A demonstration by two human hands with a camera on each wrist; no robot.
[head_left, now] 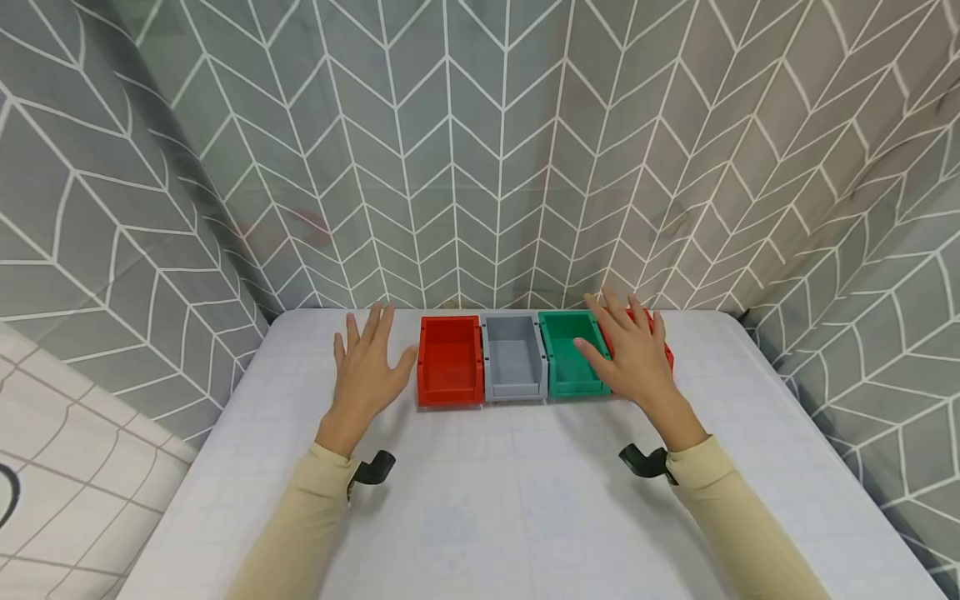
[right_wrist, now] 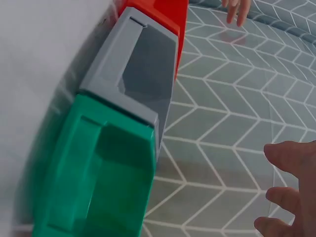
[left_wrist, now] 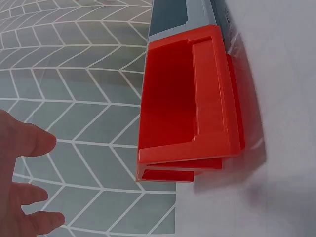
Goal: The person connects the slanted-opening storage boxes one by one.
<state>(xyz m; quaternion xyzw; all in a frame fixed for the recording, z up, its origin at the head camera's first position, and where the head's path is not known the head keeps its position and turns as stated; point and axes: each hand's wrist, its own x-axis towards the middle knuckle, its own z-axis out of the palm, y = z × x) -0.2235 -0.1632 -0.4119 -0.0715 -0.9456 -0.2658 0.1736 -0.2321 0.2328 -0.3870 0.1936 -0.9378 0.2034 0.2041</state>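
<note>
Four plastic bins (head_left: 516, 357), likely light and stiff, offer graspable rims (head_left: 516, 391) mid-frame; my left hand (head_left: 367, 365) and right hand (head_left: 636, 352) spread empty.

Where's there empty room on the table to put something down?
The white table is bare between both sleeves, and left of the left hand. It's crowded at the far edge: red bin, gray bin, green bin, then another red bin partly under the right hand.
</note>
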